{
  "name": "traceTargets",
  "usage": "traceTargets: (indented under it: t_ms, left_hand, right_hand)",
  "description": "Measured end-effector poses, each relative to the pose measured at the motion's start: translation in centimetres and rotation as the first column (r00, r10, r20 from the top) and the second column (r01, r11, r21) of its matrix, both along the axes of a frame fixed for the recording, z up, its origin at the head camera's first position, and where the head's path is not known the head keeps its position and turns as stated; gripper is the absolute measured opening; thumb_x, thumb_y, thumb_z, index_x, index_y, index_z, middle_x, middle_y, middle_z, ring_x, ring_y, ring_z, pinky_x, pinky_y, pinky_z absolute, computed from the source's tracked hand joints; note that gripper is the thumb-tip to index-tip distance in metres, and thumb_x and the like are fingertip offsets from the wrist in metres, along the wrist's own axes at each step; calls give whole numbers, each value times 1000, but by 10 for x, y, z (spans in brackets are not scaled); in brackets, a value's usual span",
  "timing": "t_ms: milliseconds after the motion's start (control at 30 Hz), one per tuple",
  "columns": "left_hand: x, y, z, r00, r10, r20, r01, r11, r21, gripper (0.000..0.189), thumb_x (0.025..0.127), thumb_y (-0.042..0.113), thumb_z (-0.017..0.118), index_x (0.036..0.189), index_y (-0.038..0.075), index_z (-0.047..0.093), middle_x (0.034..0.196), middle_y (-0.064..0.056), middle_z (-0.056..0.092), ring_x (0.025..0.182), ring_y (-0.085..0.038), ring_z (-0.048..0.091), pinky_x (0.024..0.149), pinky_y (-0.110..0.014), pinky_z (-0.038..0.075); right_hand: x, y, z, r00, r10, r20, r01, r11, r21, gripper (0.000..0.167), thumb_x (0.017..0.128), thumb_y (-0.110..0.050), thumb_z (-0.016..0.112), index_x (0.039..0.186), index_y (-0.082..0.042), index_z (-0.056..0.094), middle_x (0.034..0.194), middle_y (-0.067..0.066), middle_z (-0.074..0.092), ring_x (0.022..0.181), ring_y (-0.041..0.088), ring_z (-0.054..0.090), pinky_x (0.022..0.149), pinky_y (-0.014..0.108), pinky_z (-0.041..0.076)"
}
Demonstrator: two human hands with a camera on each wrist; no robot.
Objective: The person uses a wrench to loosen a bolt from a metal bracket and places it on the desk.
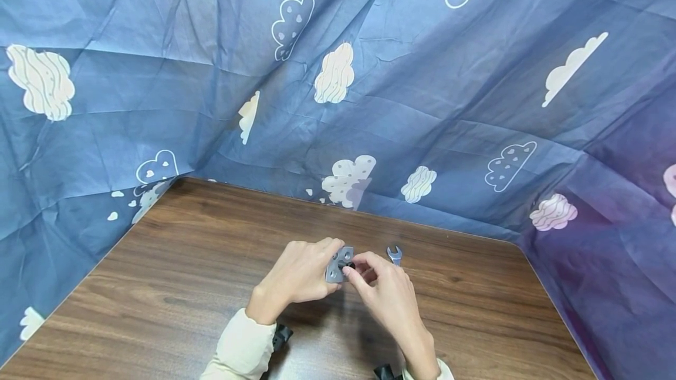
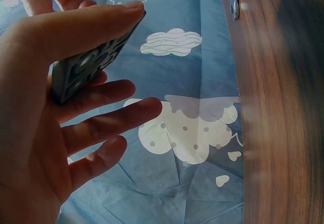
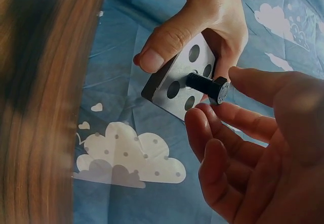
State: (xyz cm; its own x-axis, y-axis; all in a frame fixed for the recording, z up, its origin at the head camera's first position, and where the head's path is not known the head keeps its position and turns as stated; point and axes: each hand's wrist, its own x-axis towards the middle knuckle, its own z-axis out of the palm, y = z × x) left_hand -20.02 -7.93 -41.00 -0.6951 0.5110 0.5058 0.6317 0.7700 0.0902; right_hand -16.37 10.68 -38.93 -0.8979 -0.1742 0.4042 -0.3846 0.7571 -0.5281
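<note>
My left hand (image 1: 303,271) grips a square grey metal plate (image 3: 171,100) by its edges, the thumb along one side. Several round holes pass through the plate. From its middle sticks out a black hex-head bolt (image 3: 205,85), its threaded end at the centre hole and its head outward. The thumb and fingertips of my right hand (image 1: 388,292) are around the bolt's head, pinching it. In the left wrist view the plate (image 2: 83,64) appears nearly edge-on under the thumb, and the bolt is hidden there. How deep the thread sits cannot be seen.
An open-end wrench (image 1: 394,255) lies on the brown wooden table (image 1: 211,251), just beyond my right hand. Blue cloth (image 1: 264,104) with white cloud prints hangs along the table's back and sides. Black straps or mounts (image 1: 281,337) show at the wrists.
</note>
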Motion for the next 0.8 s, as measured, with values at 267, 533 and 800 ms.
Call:
traceTargets:
  t_ms: [267,533,800]
  left_hand:
    - [0,1,1,1000,5,17,-4,1000,-12,53,64,45,84,103,22,56,85,13,60,54,-7,46,47,-26,39]
    - [0,1,1,1000,0,8,0,1000,-8,52,64,44,85,101,22,56,83,12,58,53,-7,44,46,-26,37]
    - [0,0,0,1000,4,7,-3,1000,-12,52,65,44,85,102,21,56,85,12,59,53,-7,46,47,-26,40]
  right_hand:
    - [-1,1,-1,1000,6,-30,-5,1000,19,9,84,-26,78,91,-25,72,72,-16,64,65,-3,61,61,22,50]
    - [-2,1,-1,998,49,-50,-50,999,-6,10,84,-23,78,92,-20,73,78,-14,65,69,0,63,64,25,56]
    - [-1,1,-1,998,51,-45,-51,999,-4,13,83,-19,79,94,-20,73,80,-14,66,67,0,64,63,26,56]
